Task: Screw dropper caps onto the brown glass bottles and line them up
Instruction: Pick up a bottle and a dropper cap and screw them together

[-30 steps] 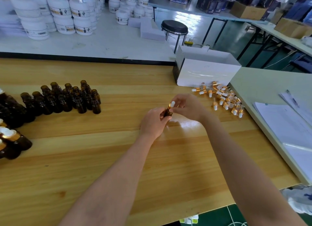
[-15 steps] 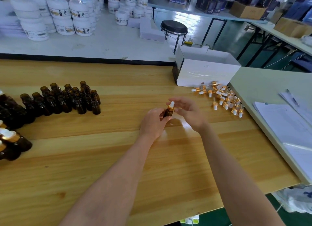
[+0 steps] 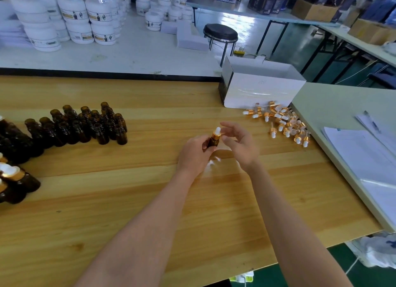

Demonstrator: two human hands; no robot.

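Small brown glass bottle [image 3: 213, 141], gold-collared white dropper cap [image 3: 216, 133] uppermost, gripped near upright by left hand [image 3: 194, 156]; right hand [image 3: 241, 146] loosely spread, empty (just beside cap).

One white box [image 3: 263, 89] is sitting here. Left of the white box, roughly twenty uncapped brown bottles [image 3: 85, 126] are standing bunched; overlap is blocking an exact count. Farther left of it, at least three capped bottles [image 3: 15, 175] are showing at the frame edge. In front of the white box, two hands are showing, left hand [image 3: 195, 156] and right hand [image 3: 242, 145], the left gripping one capped bottle [image 3: 214, 140]. Just front-right of the white box, about two dozen dropper caps [image 3: 282, 121] are lying heaped, not exactly countable. Behind it, one black stool [image 3: 220, 32] is standing.
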